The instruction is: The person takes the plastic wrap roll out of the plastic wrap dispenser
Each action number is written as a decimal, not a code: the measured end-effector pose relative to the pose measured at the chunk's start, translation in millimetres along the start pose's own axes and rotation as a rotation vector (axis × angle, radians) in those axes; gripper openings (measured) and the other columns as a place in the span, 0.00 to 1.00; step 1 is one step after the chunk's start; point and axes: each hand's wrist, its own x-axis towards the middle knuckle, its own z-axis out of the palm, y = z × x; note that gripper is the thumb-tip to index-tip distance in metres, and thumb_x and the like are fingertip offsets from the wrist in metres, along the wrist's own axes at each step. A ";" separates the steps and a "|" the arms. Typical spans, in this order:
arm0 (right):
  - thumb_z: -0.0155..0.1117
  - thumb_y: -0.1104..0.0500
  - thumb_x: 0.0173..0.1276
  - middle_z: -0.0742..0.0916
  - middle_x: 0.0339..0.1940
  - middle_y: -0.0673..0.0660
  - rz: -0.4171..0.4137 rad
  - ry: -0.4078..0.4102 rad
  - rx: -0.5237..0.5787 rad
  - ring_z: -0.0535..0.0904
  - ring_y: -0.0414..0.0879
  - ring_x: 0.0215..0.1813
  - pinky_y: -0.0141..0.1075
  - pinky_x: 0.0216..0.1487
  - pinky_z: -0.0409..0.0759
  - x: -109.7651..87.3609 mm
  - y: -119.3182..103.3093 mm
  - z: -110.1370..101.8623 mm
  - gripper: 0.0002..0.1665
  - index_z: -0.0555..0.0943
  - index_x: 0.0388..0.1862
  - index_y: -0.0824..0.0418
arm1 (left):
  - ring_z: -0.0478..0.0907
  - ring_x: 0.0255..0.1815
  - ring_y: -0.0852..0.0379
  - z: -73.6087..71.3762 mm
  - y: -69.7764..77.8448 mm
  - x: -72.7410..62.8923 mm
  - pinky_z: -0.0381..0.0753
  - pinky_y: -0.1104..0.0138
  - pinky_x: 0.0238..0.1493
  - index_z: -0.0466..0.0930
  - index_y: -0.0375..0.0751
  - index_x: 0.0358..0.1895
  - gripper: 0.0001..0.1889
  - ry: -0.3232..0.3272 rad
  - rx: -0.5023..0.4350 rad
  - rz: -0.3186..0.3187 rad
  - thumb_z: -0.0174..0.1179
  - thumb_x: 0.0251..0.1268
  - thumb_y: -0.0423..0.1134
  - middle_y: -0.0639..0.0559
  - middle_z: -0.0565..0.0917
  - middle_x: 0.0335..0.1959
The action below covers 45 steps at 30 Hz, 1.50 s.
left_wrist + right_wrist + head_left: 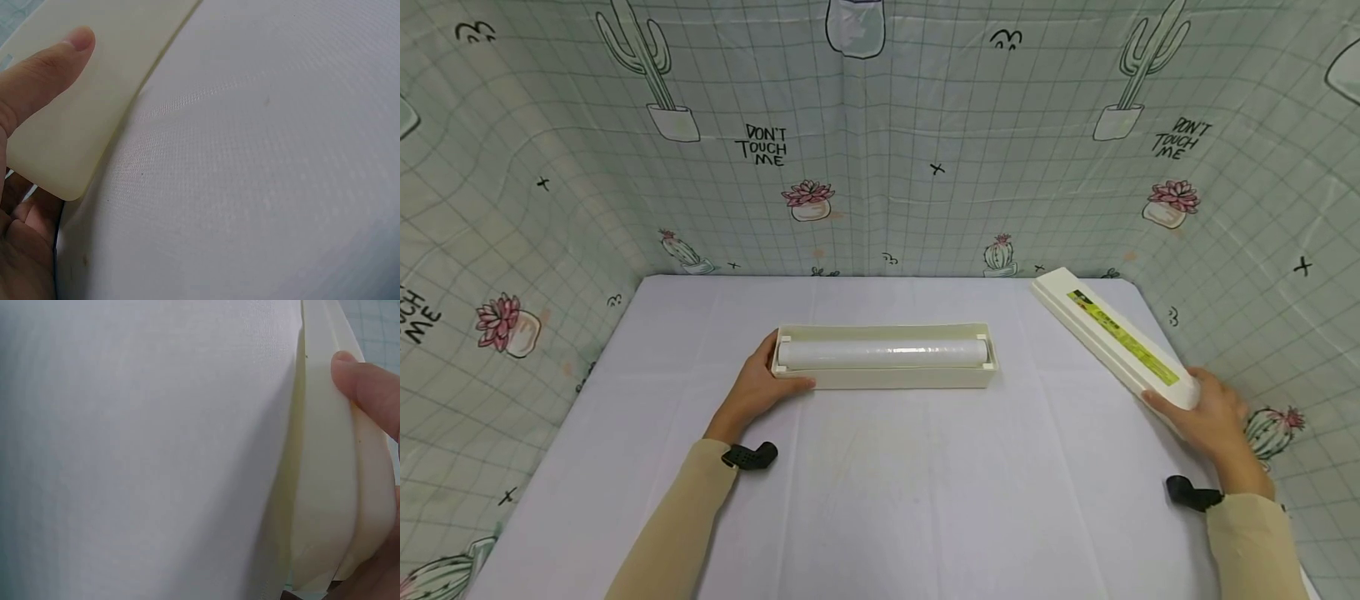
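Observation:
A long cream box (887,380) lies at the table's middle, its top uncovered. Inside it is a roll of clear plastic wrap (880,353). My left hand (763,387) grips the box's left end, thumb along the front wall and fingers round behind; in the left wrist view the thumb presses the cream wall (94,119). At the right, my right hand (1210,417) holds the near end of a long white lid (1097,333) with a yellow-green label. The lid slants away toward the back. In the right wrist view the thumb rests on the lid's side (325,456).
A white cloth (865,492) covers the table. Patterned fabric (910,108) with cactus drawings hangs behind and along both sides, close to the right hand. Black straps with small camera mounts (752,456) sit on both wrists.

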 end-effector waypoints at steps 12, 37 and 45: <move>0.59 0.35 0.73 0.62 0.64 0.90 -0.003 -0.074 -0.040 0.54 0.85 0.61 0.75 0.58 0.46 -0.2 -0.8 -2.5 0.62 0.46 0.78 0.81 | 0.70 0.68 0.43 -0.2 1.1 -0.9 0.68 0.47 0.71 0.46 0.50 0.85 0.59 -0.001 0.023 -0.017 0.79 0.56 0.45 0.42 0.69 0.74; 0.63 0.30 0.70 0.56 0.71 0.90 -0.055 -0.115 -0.175 0.50 0.90 0.68 0.78 0.61 0.51 5.3 -50.8 -16.4 0.67 0.43 0.82 0.74 | 0.70 0.70 0.41 -1.0 2.9 1.6 0.67 0.46 0.72 0.46 0.49 0.85 0.60 0.002 0.038 -0.021 0.80 0.55 0.44 0.41 0.69 0.74; 0.67 0.34 0.68 0.65 0.68 0.87 -0.185 -0.040 -0.192 0.58 0.83 0.67 0.73 0.64 0.54 16.5 -84.6 -15.0 0.63 0.51 0.80 0.77 | 0.70 0.69 0.41 -1.0 1.6 1.4 0.67 0.46 0.72 0.46 0.49 0.85 0.60 0.002 0.042 -0.030 0.80 0.55 0.44 0.41 0.69 0.74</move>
